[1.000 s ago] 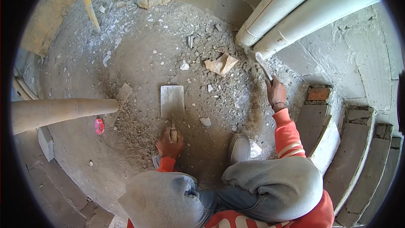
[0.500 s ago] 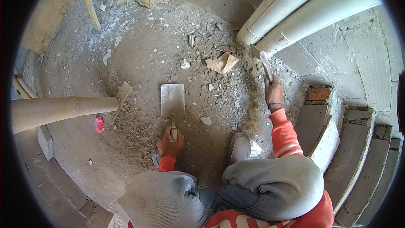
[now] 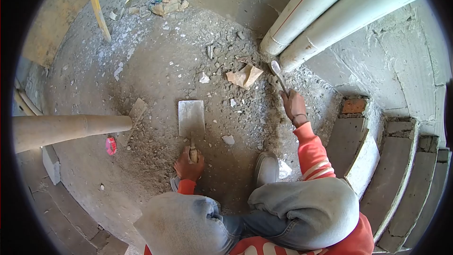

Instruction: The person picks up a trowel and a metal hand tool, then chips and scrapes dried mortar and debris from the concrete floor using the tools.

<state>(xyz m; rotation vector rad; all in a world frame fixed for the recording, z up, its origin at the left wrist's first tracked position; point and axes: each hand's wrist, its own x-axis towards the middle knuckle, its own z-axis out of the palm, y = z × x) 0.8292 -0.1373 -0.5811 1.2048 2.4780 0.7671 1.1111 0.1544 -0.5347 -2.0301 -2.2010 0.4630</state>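
My left hand [image 3: 189, 164] is closed round the wooden handle of a flat rectangular trowel [image 3: 191, 117], whose grey blade lies over the dusty floor in front of me. My right hand [image 3: 295, 106] is stretched forward and grips a slim metal trowel [image 3: 278, 73]. The pale, rounded tip of that tool is close to the foot of two large pipes [image 3: 302, 49], among loose rubble. A torn piece of brown paper [image 3: 245, 75] lies on the rubble just left of the slim trowel.
Curved steps [image 3: 349, 141] with a red brick [image 3: 354, 106] rise on the right. A thick round pole [image 3: 71, 127] reaches in from the left, near a pink wrapper [image 3: 111, 146]. A yellow strip [image 3: 97, 7] stands at the upper left. Crumpled litter [image 3: 167, 4] lies by the back wall.
My right hand and the slim trowel have moved left and slightly back towards me. My left hand keeps its hold on the flat trowel. The whole view has shifted slightly.
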